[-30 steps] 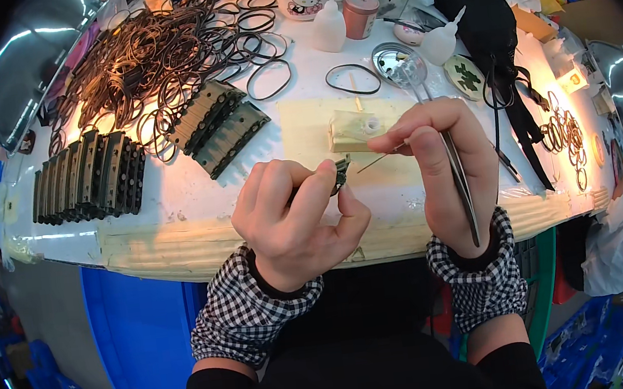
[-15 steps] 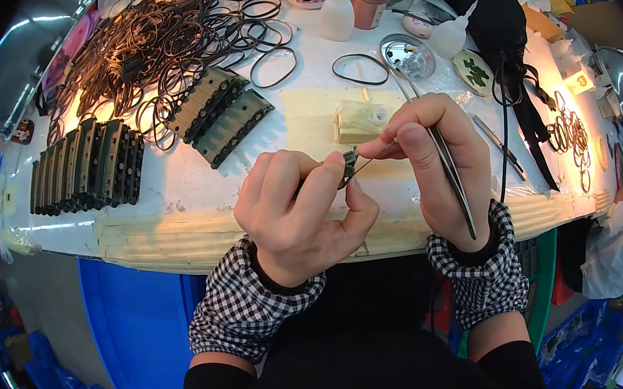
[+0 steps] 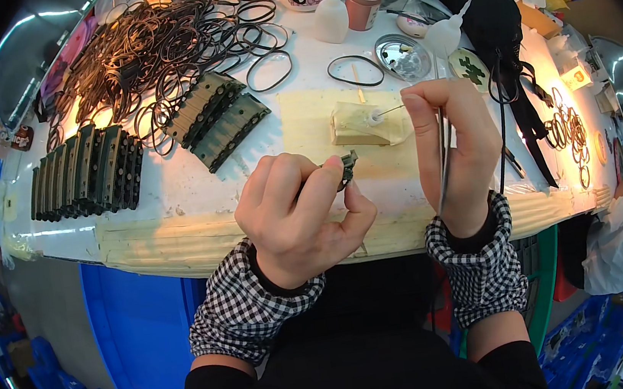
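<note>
Pinched between the thumb and fingers of my left hand is a small dark green part, partly covered by the fingertips. My right hand grips a thin needle-like rod between thumb and forefinger. A pair of metal tweezers is also tucked in that hand, pointing down along the palm. The rod's tip is at a small white ring-shaped spot on top of a block wrapped in cream tape. This block lies on the table just beyond my hands.
Dark green moulded strips stand in a row at left, with two more strips near the middle. Behind them is a heap of dark elastic loops. White squeeze bottles, a round metal dish and a black bag lie farther back.
My right hand has moved away from the green part, up and right, bringing the rod to the taped block. My left hand stays nearly in place, still holding the part.
</note>
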Motion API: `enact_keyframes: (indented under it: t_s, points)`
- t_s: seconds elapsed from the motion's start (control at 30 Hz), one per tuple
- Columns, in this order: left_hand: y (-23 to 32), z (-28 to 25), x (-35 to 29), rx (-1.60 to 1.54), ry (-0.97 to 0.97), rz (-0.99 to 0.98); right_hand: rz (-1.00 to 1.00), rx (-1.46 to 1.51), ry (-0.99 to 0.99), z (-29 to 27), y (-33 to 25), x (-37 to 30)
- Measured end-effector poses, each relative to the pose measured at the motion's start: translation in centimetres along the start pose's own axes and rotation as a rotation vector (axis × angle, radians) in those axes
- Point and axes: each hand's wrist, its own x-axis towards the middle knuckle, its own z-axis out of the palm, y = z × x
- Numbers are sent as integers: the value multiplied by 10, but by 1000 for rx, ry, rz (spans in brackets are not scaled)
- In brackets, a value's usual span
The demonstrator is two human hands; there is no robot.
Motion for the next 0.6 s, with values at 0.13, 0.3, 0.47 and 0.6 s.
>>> enact_keyframes:
  t_s: [0.13, 0.3, 0.47, 0.6]
  points:
    - [0, 1, 0, -1, -3, -3, -165, -245, -56, -1, 2, 1]
    - [1, 0, 0, 21, -9, -13, -50, 75, 0, -8, -13, -2]
    - [2, 2, 1, 14, -2, -2, 371, 694, -147, 1, -19, -15]
    - [1, 3, 0, 20, -4, 2, 362, 713, -169, 3, -18, -15]
